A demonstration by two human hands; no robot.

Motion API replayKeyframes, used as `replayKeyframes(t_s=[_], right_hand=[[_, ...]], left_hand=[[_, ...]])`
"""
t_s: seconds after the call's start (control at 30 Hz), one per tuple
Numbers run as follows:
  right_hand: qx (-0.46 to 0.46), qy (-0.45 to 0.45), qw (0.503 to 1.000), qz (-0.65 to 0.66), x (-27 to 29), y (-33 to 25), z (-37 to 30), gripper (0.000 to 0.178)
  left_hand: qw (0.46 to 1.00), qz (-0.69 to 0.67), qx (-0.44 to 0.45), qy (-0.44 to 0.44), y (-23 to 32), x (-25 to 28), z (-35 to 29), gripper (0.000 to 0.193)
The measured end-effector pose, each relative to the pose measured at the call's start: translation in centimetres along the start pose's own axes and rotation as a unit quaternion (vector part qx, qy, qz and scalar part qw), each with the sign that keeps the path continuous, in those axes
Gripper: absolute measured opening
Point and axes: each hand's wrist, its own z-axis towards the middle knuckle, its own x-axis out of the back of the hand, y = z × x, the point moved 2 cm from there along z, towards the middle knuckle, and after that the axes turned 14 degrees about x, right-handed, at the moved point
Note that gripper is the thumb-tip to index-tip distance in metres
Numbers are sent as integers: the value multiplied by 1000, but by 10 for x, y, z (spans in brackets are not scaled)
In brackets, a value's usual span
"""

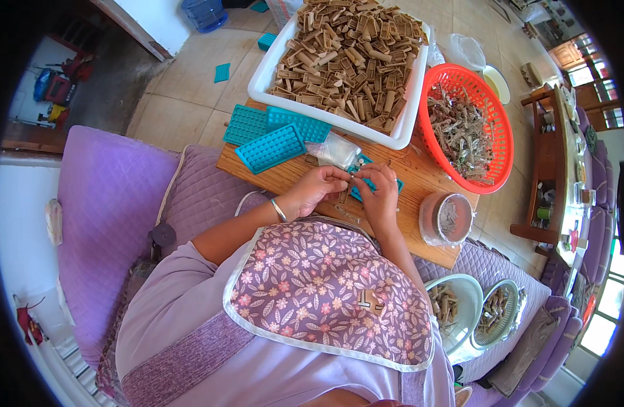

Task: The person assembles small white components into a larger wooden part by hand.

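My left hand [317, 190] and my right hand [382, 198] meet over the near side of a wooden table [412, 234]. Thumbs and fingertips are pinched together on both, almost touching each other. Whatever lies between them is too small to make out. Partly beneath my right hand is a teal moulded tray [397, 183]. A clear plastic bag [336, 149] lies just beyond my fingers. Left of it rest several more teal trays, the nearest [271, 148] showing rows of small hollows.
A white tub [260, 85] heaped with brown trough-shaped pieces [356, 57] stands at the far side. A red basket [507, 152] of thin scraps is at the right. Nearer are a plastic-lined pinkish container [431, 218] and two bowls, one pale green [469, 298], on the quilted seat.
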Motion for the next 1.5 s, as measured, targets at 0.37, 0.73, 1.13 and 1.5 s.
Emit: replayKeyframes(t_s=[0.37,0.73,1.13,1.5], right_hand=[[-3,-92,992,87,11,-11,-2,12],[-290,-68,851,432,12,-19,12,26],[54,-14,969,-242,56,61,185,13],[93,-124,950,-270,25,102,234,12]], left_hand=[[996,75,-43,3,1,-12,-15,16],[982,125,-122,-69,28,-20,-40,18],[985,-26,-168,-8,63,-19,-46,15],[986,-71,-151,11,63,-7,-53,16]])
